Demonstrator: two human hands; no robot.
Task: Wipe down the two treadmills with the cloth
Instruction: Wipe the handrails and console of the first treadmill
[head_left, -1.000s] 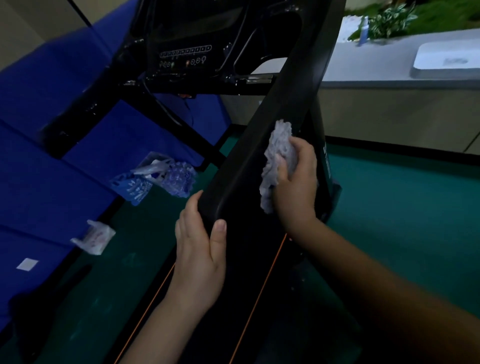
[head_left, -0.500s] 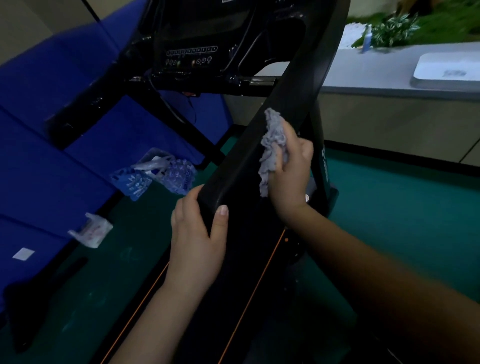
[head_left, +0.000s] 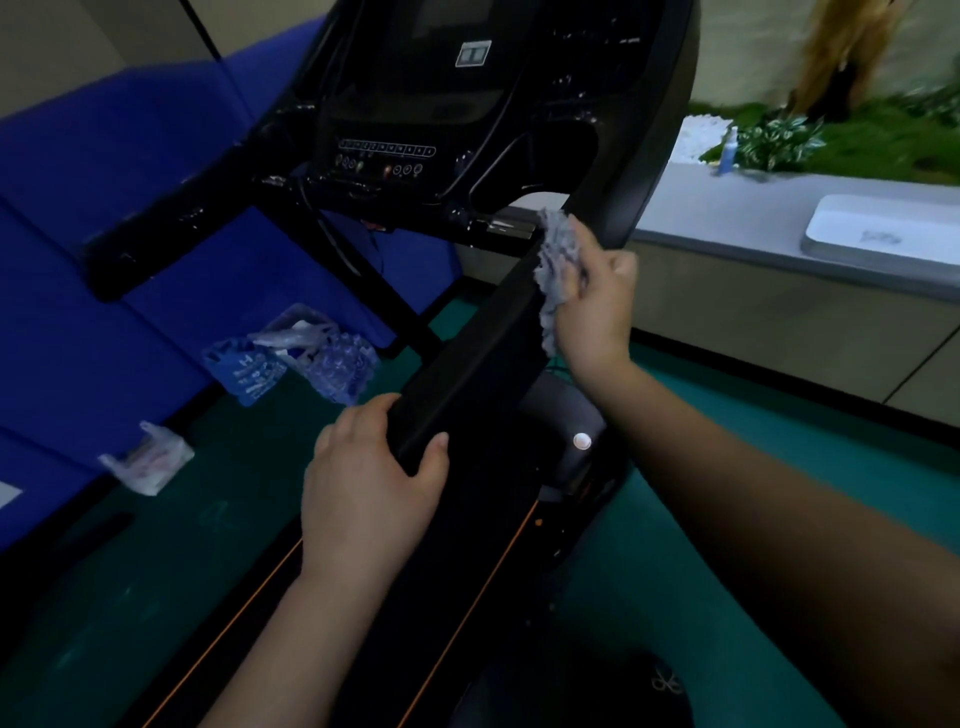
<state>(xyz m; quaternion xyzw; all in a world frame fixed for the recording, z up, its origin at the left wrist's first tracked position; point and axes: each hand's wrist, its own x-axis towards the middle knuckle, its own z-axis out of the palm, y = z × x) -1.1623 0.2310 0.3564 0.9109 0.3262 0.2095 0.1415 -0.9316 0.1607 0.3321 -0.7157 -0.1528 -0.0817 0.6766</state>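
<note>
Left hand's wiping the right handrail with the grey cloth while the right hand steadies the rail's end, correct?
Not quite: the hands are swapped. In the head view the right hand presses the grey cloth against the treadmill's right handrail, up near the console, while the left hand grips the rail's near end. The rest holds.

The treadmill (head_left: 467, 364) is black, with thin orange lines along its deck; the cloth (head_left: 556, 270) is grey and fluffy; the floor (head_left: 779, 467) is teal green; the mats (head_left: 104, 260) are deep blue; the counter (head_left: 727, 228) is pale grey; the crumpled bag (head_left: 249, 374) is blue with white print.
</note>
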